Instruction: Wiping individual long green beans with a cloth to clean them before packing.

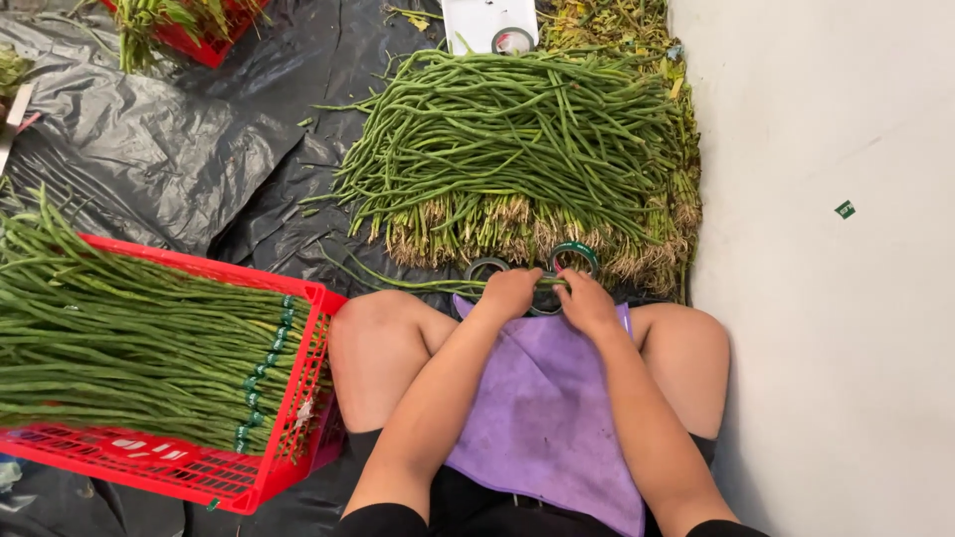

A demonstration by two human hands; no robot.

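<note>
Here, hands: my left hand [510,290] and right hand [585,301] both grasp a few long beans [448,285].
Ahead: bean pile [517,139], tape rolls [574,257].
Left: red crate [298,398].

Both bare forearms reach forward between the raised knees and converge. The left hand [510,291] and right hand [587,303] sit close together, knuckles up, fingers curled downward as if pinching; what they grip is hidden.
</note>
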